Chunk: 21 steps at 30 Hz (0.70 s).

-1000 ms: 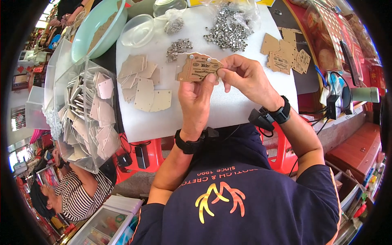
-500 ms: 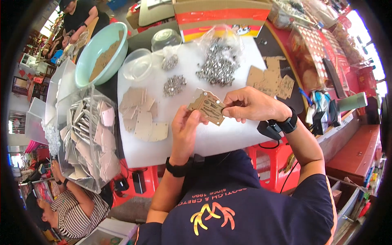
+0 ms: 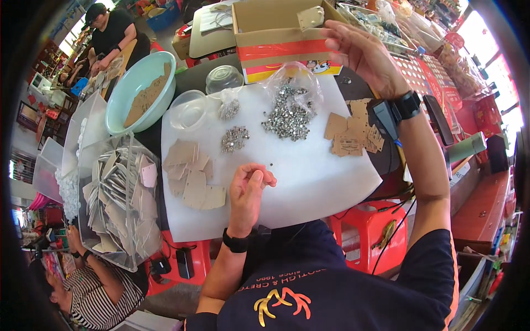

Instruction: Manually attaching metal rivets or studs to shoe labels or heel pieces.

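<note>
My right hand (image 3: pixel 361 55) is raised at the far right, over the open cardboard box (image 3: pixel 287 41), fingers stretched and apart. Just left of its fingertips, a thin tan card (image 3: pixel 311 17) with corner holes hangs over the box, apart from the fingers. Low over the white mat (image 3: pixel 309 198), my left hand (image 3: pixel 248 193) has its fingers curled in and the thumb against them; anything inside is hidden. A tiny dark piece (image 3: pixel 271 164) lies beside those fingertips. Beyond it are a large pile of small shiny metal pieces (image 3: pixel 290 118) and a smaller pile (image 3: pixel 236 139).
Tan cards lie in a left stack (image 3: pixel 204 187) and a right stack (image 3: pixel 350 138). A clear bin (image 3: pixel 130 248) of cards and a green basin (image 3: pixel 113 105) stand left. Clear tubs (image 3: pixel 187 109) sit behind the mat. Co-workers (image 3: pixel 113 33) are at far left and lower left.
My right hand has moved up and away from my left hand to the box, and the card has left both hands. My left hand has let go of the card and curled its fingers.
</note>
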Each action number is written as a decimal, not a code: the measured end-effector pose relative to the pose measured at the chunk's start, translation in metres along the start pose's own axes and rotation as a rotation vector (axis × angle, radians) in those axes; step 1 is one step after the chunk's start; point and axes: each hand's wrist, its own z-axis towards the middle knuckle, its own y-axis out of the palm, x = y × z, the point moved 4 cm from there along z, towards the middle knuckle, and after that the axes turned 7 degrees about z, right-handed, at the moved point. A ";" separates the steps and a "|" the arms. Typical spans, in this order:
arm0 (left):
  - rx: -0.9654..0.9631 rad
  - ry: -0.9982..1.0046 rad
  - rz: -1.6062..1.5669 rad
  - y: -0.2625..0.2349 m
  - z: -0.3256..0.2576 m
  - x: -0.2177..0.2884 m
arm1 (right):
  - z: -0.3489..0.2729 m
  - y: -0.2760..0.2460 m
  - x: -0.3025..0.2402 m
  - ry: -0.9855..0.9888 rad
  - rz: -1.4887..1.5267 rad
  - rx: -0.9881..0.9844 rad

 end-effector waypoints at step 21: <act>-0.030 0.024 0.006 -0.002 0.001 -0.003 | -0.088 0.055 0.106 0.048 -1.091 -0.487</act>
